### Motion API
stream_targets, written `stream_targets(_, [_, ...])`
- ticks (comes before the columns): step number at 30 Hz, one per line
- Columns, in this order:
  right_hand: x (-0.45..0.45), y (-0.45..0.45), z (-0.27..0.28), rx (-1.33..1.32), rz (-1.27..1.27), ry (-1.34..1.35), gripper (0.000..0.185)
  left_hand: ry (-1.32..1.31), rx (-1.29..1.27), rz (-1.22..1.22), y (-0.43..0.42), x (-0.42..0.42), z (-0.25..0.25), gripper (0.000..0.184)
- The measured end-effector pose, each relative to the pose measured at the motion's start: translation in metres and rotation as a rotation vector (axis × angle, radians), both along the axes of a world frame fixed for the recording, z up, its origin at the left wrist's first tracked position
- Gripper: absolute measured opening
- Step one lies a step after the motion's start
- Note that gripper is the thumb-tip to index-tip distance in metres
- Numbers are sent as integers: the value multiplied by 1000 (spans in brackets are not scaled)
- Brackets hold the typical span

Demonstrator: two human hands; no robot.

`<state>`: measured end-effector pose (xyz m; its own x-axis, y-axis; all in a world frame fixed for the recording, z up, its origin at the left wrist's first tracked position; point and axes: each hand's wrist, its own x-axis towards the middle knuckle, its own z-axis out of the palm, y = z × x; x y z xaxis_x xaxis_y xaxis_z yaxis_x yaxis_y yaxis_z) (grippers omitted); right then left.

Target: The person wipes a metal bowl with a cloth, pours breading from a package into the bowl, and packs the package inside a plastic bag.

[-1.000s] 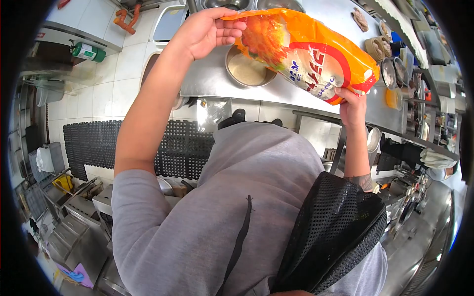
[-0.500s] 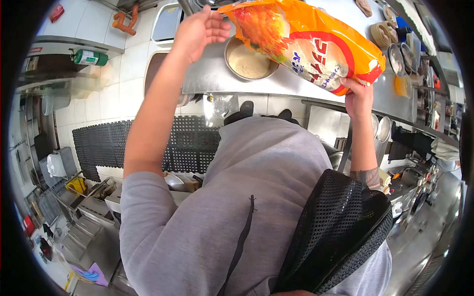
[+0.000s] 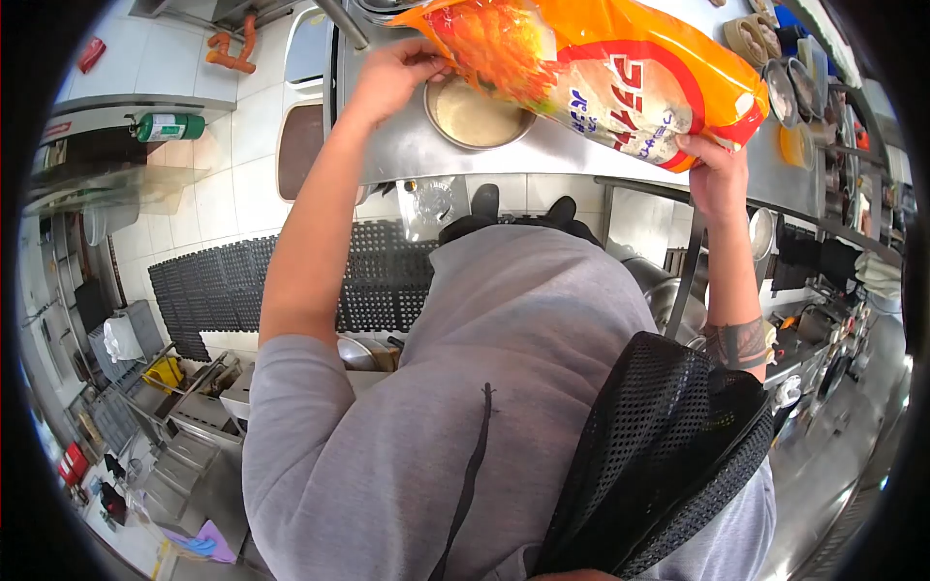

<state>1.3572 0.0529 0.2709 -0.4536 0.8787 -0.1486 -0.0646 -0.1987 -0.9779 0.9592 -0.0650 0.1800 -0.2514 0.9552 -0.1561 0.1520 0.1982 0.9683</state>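
Note:
A large orange bag (image 3: 620, 82) with red bands, a picture of fried food and Japanese writing is held tilted over the steel counter (image 3: 387, 150). My right hand (image 3: 715, 172) grips its lower right end, thumb on the printed front. At the bag's left edge, the fingers of my left hand (image 3: 392, 79) are closed in a pinch on the plastic. Just below the bag's left part stands a round metal bowl (image 3: 477, 114) with pale powder or crumbs inside; the bag covers part of its rim.
Round containers (image 3: 751, 41) and an orange-yellow tub (image 3: 796, 145) stand at the counter's right. A brown tray or lid (image 3: 302, 150) is left of the counter. Black perforated mats (image 3: 291, 281) lie on the tiled floor. A green cylinder (image 3: 167, 127) is at the far left.
My left hand, spread beside the bag half a second ago, has closed on its left edge. The bag and my right hand have shifted slightly right in view.

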Motion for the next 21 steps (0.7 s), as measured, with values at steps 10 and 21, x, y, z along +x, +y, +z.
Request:
stream_targets(10, [-13,5,31,105,40,-53,53,-33,24,74,-1,6,-8,25])
stream_targets(21, [-12,14,29,79,36,-21,49,-73,91,44,-11,4,-8,25])
